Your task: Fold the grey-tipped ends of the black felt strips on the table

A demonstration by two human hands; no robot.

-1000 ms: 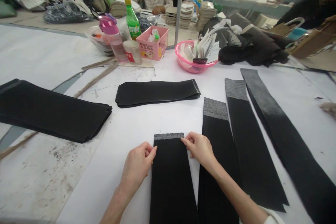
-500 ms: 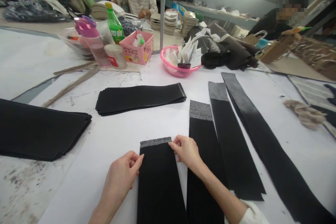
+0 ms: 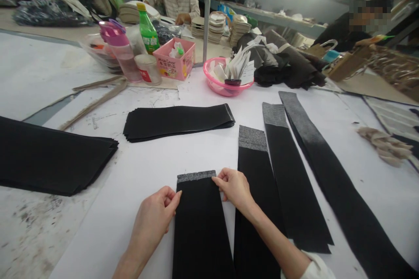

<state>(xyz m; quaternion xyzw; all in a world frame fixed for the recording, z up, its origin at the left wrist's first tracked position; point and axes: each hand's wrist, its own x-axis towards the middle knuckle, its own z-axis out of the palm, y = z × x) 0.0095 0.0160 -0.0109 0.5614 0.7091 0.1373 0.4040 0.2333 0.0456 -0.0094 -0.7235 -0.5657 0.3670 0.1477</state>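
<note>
the strip (image 3: 201, 231) lies on the table (image 3: 150, 157) between the hands, long axis running near to far, left hand (image 3: 152, 216) pinching its left edge, right hand (image 3: 235, 188) pinching the right edge slightly nearer the grey far end (image 3: 196, 176).

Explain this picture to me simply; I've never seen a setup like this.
There's no machine here: a camera worn on a person's head looks forward and down at their bare hands. The left hand has a pinching grip on the left edge of a black strip with a grey end; the right hand pinches its far right corner. On the white surface, similar grey-ended pieces lie to the right, and a black stack lies beyond. Farther back stand a pink basin and pink box.
</note>
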